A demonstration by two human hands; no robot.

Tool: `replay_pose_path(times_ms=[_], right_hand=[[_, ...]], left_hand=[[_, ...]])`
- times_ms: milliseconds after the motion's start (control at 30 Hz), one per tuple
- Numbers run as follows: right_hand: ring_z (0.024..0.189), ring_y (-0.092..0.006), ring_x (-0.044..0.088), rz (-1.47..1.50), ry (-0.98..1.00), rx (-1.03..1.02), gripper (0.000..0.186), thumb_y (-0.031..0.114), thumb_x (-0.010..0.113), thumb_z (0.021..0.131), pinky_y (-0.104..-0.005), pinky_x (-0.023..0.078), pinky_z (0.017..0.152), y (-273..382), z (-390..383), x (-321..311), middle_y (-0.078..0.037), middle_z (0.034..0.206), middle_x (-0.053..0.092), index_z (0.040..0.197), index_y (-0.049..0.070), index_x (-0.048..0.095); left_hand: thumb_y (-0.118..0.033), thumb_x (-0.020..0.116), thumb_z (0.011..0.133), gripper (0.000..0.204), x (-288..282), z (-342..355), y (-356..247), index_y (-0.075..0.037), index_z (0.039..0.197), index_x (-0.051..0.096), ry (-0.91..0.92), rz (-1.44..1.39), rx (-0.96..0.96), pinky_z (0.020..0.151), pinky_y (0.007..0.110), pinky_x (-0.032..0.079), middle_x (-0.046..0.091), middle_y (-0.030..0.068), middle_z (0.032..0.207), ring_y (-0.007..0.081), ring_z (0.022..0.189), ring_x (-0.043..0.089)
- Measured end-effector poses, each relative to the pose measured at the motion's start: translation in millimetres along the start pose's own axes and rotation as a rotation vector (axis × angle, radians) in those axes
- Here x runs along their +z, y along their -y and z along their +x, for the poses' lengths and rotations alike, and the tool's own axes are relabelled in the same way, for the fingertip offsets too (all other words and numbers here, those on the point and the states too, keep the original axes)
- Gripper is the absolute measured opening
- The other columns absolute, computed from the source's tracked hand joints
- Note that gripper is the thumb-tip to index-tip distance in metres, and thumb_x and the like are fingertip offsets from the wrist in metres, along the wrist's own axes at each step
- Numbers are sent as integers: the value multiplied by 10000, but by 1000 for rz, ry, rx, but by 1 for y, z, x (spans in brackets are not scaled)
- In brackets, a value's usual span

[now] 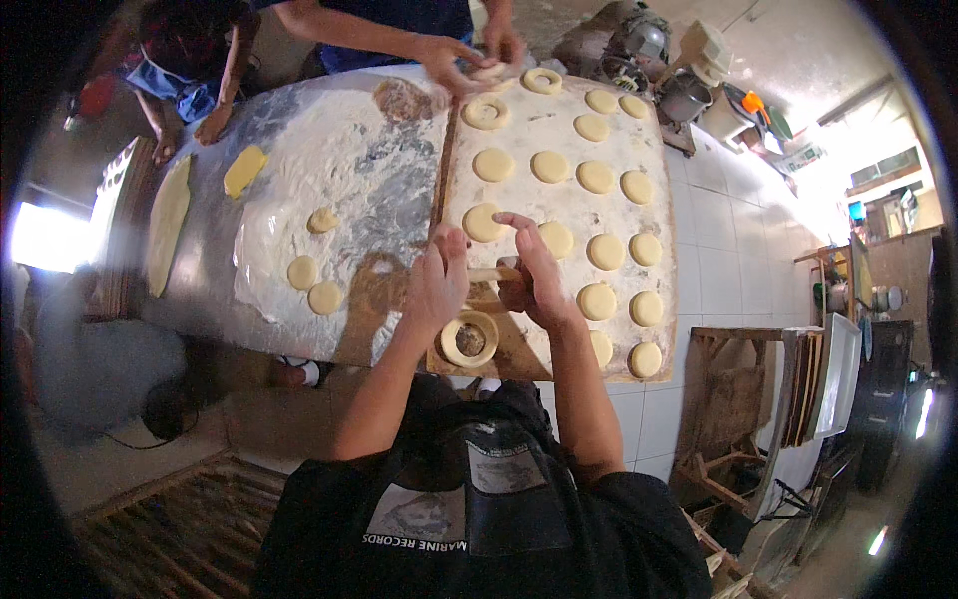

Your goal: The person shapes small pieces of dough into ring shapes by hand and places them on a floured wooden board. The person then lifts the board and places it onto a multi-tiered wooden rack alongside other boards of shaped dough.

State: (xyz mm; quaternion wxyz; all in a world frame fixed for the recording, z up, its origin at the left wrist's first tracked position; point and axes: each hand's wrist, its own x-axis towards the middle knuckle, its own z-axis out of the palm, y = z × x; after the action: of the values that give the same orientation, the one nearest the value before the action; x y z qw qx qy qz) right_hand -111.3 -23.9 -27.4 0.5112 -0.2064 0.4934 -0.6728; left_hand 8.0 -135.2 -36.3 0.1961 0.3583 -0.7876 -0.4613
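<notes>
Between my left hand (439, 278) and my right hand (537, 268) is a pale piece of dough (489, 275), seen nearly edge-on. Both hands hold it above a floured wooden board, fingers pointing away from me and partly hiding its ends. Just past my right fingertips lies a flat dough round (483, 223); another round (555, 240) sits partly behind that hand. Below my left wrist, close to the board's near edge, rests a dough ring (469, 339) with a wide hole. Several more rounds (606, 252) stand in rows toward the right.
Across the board, a co-worker's hands (477, 62) handle dough beside two dough rings (486, 112). The floured metal table (215, 215) on the left bears small dough pieces (323, 297), a yellow slab (244, 172) and a long dough sheet (170, 225). Another person's hands (212, 125) rest at its far edge.
</notes>
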Motion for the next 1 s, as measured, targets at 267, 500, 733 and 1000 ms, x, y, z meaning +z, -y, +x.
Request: replay_pose_path(times_ms=[267, 500, 733, 1000], right_hand=[[988, -388, 604, -1033, -435, -83, 692, 411, 622, 890, -493, 484, 836, -38, 47, -35, -269, 1100, 585, 1391, 77, 280], [937, -439, 609, -1453, -393, -99, 639, 327, 648, 860, -508, 494, 766, -51, 37, -12, -250, 977, 596, 1349, 63, 331], [997, -405, 597, -1056, -468, -266, 550, 312, 638, 868, -472, 487, 846, -26, -6, -20, -244, 1110, 594, 1303, 46, 430], [921, -407, 597, -1278, -839, 256, 412, 332, 676, 849, -488, 473, 799, -18, -138, -62, -252, 999, 590, 1061, -3, 567]], left_hand=[[-520, 430, 952, 654, -8, 53, 18, -23, 1370, 354, 125, 513, -293, 1024, 522, 389, 430, 353, 1337, 479, 1203, 485], [-319, 718, 789, 800, -2, 17, 41, -91, 1407, 263, 259, 513, -155, 996, 516, 416, 433, 387, 1287, 525, 1162, 487], [-336, 740, 769, 845, -5, 20, 39, -92, 1420, 259, 280, 520, -172, 1030, 502, 390, 407, 341, 1307, 506, 1213, 450], [-386, 629, 864, 533, 60, 44, -5, -22, 1235, 512, 117, 641, 312, 883, 533, 435, 551, 192, 1144, 376, 1063, 539]])
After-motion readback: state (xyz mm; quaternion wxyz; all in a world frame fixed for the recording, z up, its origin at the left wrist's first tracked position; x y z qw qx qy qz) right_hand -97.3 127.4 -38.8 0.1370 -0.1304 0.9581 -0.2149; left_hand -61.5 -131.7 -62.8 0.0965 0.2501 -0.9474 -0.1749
